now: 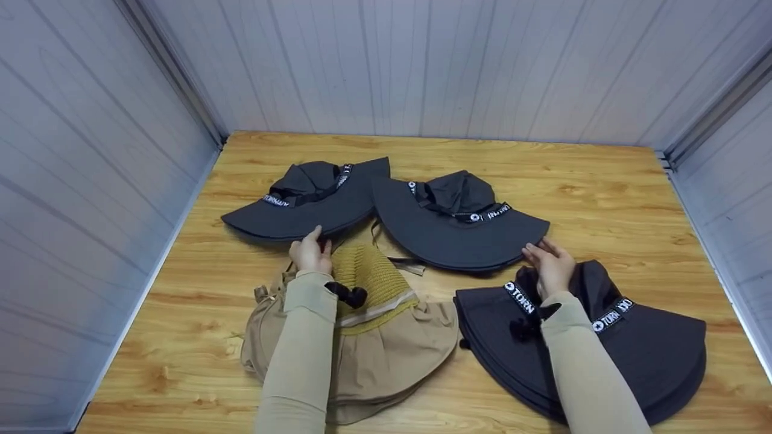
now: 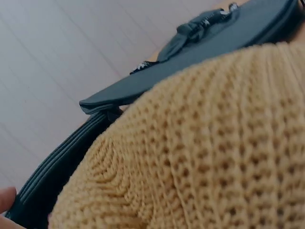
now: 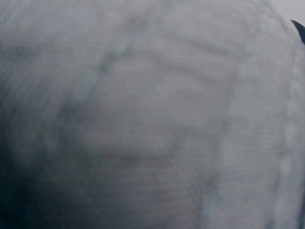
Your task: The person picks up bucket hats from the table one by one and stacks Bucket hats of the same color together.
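In the head view, my left hand (image 1: pixel 310 253) pinches the front brim edge of the back-left dark grey bucket hat (image 1: pixel 338 211). A fingertip (image 2: pixel 6 199) shows at that brim in the left wrist view; its edge has several layers. My right hand (image 1: pixel 552 265) pinches the right brim corner of the middle dark grey bucket hat (image 1: pixel 446 238). Both hats have a lettered black-and-white band and a folded crown. Below my left hand lies a tan hat with a mustard knitted crown (image 1: pixel 374 277). Close grey fabric (image 3: pixel 157 114) fills the right wrist view, blurred.
A stack of dark hats (image 1: pixel 651 349) lies front right, beneath my right forearm. Tan brims (image 1: pixel 392 367) overlap in layers at the front left. The wooden table (image 1: pixel 603 199) is bounded by pale panel walls (image 1: pixel 392 66) at the back and sides.
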Demonstrator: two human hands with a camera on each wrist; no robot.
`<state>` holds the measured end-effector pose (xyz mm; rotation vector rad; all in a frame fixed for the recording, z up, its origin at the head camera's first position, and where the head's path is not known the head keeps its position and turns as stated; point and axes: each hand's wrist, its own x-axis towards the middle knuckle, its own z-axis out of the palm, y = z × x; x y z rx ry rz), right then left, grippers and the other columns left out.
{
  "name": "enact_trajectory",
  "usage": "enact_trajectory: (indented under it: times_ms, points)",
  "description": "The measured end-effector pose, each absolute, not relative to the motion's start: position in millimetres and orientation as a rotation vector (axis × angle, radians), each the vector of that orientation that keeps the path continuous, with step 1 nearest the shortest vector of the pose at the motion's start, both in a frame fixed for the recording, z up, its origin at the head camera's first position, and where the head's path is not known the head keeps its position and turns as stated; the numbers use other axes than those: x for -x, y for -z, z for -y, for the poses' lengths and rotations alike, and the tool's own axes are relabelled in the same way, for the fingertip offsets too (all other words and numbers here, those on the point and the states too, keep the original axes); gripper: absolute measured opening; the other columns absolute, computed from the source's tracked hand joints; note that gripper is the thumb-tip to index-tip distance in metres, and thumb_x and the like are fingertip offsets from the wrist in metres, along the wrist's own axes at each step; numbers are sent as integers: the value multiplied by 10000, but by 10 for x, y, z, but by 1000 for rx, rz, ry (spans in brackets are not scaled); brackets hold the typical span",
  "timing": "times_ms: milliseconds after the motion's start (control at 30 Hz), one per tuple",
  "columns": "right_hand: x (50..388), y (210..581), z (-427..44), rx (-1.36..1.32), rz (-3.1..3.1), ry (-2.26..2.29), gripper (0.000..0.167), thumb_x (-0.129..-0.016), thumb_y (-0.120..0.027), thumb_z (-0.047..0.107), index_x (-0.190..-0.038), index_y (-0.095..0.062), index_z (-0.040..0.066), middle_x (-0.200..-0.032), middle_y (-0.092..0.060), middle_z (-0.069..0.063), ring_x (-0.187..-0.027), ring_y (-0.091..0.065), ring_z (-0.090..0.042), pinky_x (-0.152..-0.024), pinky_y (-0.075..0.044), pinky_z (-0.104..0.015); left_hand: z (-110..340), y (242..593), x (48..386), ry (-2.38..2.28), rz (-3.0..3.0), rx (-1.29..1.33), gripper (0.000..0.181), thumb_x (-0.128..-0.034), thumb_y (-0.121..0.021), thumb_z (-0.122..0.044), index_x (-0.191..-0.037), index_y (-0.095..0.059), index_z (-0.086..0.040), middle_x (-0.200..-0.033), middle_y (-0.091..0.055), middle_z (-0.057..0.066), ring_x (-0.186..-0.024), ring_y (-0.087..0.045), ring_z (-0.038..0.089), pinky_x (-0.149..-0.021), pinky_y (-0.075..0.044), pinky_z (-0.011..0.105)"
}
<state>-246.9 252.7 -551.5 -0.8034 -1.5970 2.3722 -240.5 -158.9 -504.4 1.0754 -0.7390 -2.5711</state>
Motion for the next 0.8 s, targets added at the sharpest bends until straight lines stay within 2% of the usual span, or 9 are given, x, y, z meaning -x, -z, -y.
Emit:
enact_trajectory:
  times_ms: [133,267,400,600,800]
  points:
    - [2478,5507,-2533,810,1606,-2372,593,-900,-549,-163,-1463,-373,-98,-1132,-421,-98,-674,-659,-54,-788,-574,-168,1599,5050,2345,2628,656,-1005,788,-1040,-393,-5,-1588,43,-366,-1672,-80,57,-1525,-168,333,-1190,-306,520]
    - [2492,5510,-2563,812,1618,-2367,598,-903,-547,-160,-1471,-378,-76,-1153,-435,-93,-684,-664,-50,-798,-574,-173,1606,5049,2305,2691,526,-944,771,-1071,-278,-55,-1523,169,-492,-1682,11,37,-1531,-99,373,-1179,-323,527]
    - [2489,5512,-2583,825,1617,-2369,605,-903,-547,-158,-1476,-383,-59,-1159,-441,-82,-685,-664,-51,-792,-575,-172,1604,5039,2287,2714,411,-893,807,-1060,-234,-6,-1497,204,-523,-1683,20,15,-1537,-75,354,-1150,-376,505]
    - [2507,5526,-2566,824,1621,-2368,597,-897,-541,-164,-1468,-393,-69,-1149,-445,-95,-662,-660,-48,-765,-576,-164,1613,5017,2259,2699,343,-827,776,-1050,-192,31,-1533,109,-496,-1666,-94,36,-1513,-228,321,-1127,-417,460]
    - [2509,5506,-2554,825,1642,-2358,590,-898,-536,-156,-1465,-400,-66,-1151,-449,-95,-653,-654,-42,-756,-575,-160,1649,5028,2252,2683,217,-847,828,-1053,-210,20,-1481,221,-544,-1673,-51,14,-1527,-189,306,-1115,-437,413]
